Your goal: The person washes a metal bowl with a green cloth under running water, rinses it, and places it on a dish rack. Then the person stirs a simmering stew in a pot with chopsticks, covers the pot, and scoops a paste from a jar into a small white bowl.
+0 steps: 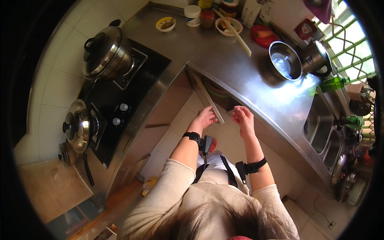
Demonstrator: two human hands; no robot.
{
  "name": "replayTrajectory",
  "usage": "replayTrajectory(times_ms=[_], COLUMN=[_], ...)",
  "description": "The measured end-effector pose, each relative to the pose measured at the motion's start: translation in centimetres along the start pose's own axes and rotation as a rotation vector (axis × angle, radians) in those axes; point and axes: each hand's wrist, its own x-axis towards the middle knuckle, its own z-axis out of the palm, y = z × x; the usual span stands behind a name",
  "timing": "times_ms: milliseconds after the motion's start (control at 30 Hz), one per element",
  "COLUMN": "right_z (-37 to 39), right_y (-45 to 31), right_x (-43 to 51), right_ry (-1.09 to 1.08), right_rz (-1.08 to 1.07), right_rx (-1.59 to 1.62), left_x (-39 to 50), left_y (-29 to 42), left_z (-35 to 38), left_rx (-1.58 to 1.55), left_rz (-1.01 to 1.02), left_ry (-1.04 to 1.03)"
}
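Note:
A cabinet door (207, 97) under the steel counter stands ajar, swung out from its frame. Beside its free edge is my left hand (205, 117), fingers apart and nothing held; whether it touches the door I cannot tell. My right hand (242, 118) is raised at the counter's front edge, in front of the dark cabinet opening (220, 93). Its fingers are curled inward, and the palm side is hidden, so I cannot see if anything small is in it. Inside the cabinet, rounded shapes are too dim to name.
Left, a gas hob (120, 99) carries a lidded steel pot (103, 57) and a lidded pan (78, 126). On the counter (216, 63) are a steel bowl (285, 61), a wooden stick (235, 34) across a pink bowl (220, 26), and an electric kettle (315, 58). A sink (319, 129) is right.

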Motion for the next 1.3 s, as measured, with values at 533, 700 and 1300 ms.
replayTrajectory(times_ms=[533,700,1300], right_z=[-2.3,-1.7,7.2], right_y=[0.7,4.8,19.2], right_x=[2.5,4.1,17.4], right_ry=[0.117,0.095,-0.043], right_rz=[0.018,0.208,0.315], right_rx=[-0.168,-0.245,-0.425], left_x=[2.3,-1.3,-5.8], left_y=[0.9,1.1,2.2], left_z=[2.3,-1.7,-11.7], left_rx=[0.116,0.485,1.47], left_rz=[0.0,0.1,0.802], left_ry=[-0.086,0.184,1.377])
